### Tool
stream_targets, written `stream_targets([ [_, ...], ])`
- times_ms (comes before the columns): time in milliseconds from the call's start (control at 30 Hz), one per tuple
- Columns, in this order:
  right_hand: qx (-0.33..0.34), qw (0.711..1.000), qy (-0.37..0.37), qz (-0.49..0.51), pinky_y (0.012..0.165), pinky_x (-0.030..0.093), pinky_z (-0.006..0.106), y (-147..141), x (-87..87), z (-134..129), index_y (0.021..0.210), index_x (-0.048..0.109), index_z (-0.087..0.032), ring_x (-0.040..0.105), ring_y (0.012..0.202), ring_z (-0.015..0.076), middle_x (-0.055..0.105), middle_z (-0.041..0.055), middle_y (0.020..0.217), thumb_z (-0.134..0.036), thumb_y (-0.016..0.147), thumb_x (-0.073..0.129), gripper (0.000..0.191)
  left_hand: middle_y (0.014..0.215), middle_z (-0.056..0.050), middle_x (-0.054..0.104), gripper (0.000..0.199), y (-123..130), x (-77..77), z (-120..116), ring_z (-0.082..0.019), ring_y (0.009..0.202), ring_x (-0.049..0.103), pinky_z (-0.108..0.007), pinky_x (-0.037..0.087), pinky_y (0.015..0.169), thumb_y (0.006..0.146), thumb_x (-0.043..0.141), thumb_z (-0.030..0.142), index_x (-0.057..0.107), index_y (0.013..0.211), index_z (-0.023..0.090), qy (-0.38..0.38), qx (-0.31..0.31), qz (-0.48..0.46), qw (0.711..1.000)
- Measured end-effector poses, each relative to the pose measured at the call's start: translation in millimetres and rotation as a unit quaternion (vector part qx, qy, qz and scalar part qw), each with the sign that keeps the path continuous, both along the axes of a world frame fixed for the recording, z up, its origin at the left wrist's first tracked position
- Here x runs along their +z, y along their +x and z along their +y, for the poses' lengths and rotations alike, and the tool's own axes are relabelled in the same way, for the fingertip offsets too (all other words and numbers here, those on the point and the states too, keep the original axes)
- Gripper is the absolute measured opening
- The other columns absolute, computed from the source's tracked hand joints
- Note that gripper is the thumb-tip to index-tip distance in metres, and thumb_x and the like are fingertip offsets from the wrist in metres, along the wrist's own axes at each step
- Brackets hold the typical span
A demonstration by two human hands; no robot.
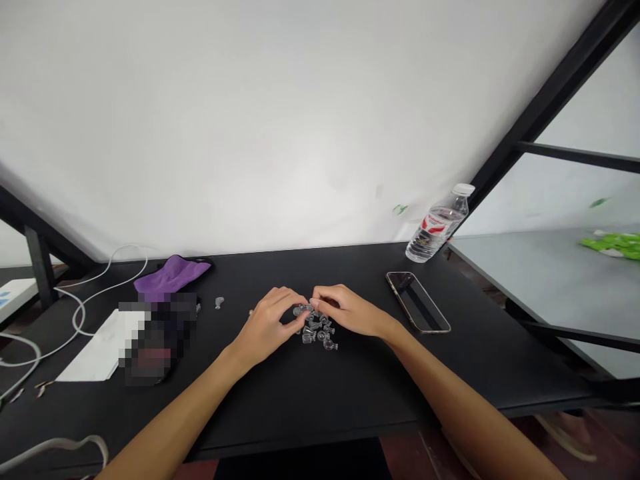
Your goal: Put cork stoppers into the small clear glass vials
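Observation:
Several small clear bottle-shaped pieces (323,336) lie in a loose pile on the black table, between and just in front of my hands. My left hand (267,325) curves in from the left, its thumb and fingers closed around a small clear bottle-shaped piece (301,310) at the pile's upper edge. From the other side, my right hand (350,310) has thumb and forefinger pinched together, almost touching the left fingertips. What sits inside that pinch is too small and hidden to make out. Another clear piece (219,303) lies apart, farther left.
A phone (419,303) lies right of my right hand, with a water bottle (440,223) behind it by the wall. On the left are a purple cloth (173,275), white paper (103,347), a blurred dark object (157,340) and white cables (77,310). Black metal frame bars (510,160) rise on the right.

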State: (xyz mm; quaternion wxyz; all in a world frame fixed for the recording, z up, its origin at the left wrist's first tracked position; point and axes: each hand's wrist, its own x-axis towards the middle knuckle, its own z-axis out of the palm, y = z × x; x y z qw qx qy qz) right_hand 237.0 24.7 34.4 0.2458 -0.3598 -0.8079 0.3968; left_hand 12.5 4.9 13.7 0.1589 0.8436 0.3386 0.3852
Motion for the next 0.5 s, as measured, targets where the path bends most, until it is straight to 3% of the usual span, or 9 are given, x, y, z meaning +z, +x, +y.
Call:
stream_targets([
  [233,0.003,1.0,-0.03,-0.006,0.058,0.034,0.026,13,-0.7,8,0.084,0.053,-0.02,0.041,0.06,0.0133,0.047,-0.0039,0.067,-0.048,0.103,0.047,0.034,0.092,-0.003,0.068,0.015,-3,-3.5,4,-0.018,0.085,0.063,-0.031,0.051,0.081,0.093,0.065,0.019,0.068,0.108,0.023,-0.048,0.002,-0.034,0.998],
  [367,0.012,0.996,-0.074,-0.044,0.064,0.039,0.027,43,2.9,20,0.087,0.057,-0.019,0.049,0.066,0.0146,0.056,-0.0015,0.072,-0.051,0.1,0.053,0.034,0.096,-0.003,0.071,0.02,-10,-1.2,7,-0.018,0.09,0.066,-0.032,0.052,0.087,0.09,0.071,0.021,0.069,0.11,0.024,-0.101,-0.051,-0.028,0.993],
  [500,-0.001,0.992,-0.106,-0.065,0.065,0.039,0.027,69,6.5,28,0.089,0.058,-0.018,0.049,0.068,0.0143,0.056,-0.0003,0.075,-0.056,0.094,0.058,0.039,0.101,-0.003,0.071,0.017,-13,6.3,4,-0.019,0.096,0.066,-0.034,0.052,0.091,0.089,0.074,0.022,0.071,0.106,0.025,-0.15,-0.098,0.028,0.983],
])
